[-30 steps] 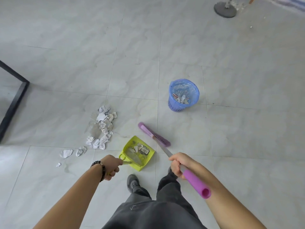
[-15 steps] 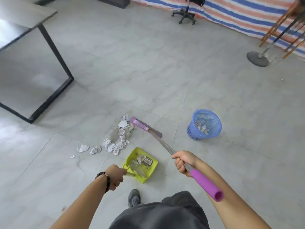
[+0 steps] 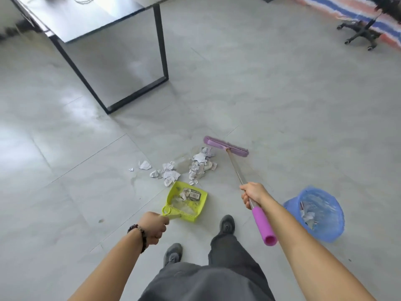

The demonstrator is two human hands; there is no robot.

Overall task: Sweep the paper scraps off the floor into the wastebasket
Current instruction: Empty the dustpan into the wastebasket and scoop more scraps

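Note:
Crumpled white paper scraps (image 3: 196,168) lie in a loose heap on the grey tile floor, with a few stray bits (image 3: 145,165) to the left. My left hand (image 3: 154,227) grips the handle of a lime-green dustpan (image 3: 187,200) that rests on the floor just below the heap and holds a few scraps. My right hand (image 3: 252,194) grips the metal shaft of a purple broom whose head (image 3: 225,146) sits on the floor just beyond the heap. A blue wastebasket (image 3: 319,216) with paper inside stands at my right.
A black-framed table (image 3: 130,61) stands at the upper left, its leg frame on the floor beyond the scraps. An office chair base (image 3: 360,33) and a striped tarp (image 3: 347,7) are at the far right. My two shoes (image 3: 226,223) are just behind the dustpan.
The view has swung left and up. The broom head has moved from the near side of the heap to its far right side, and the dustpan sits closer to the scraps.

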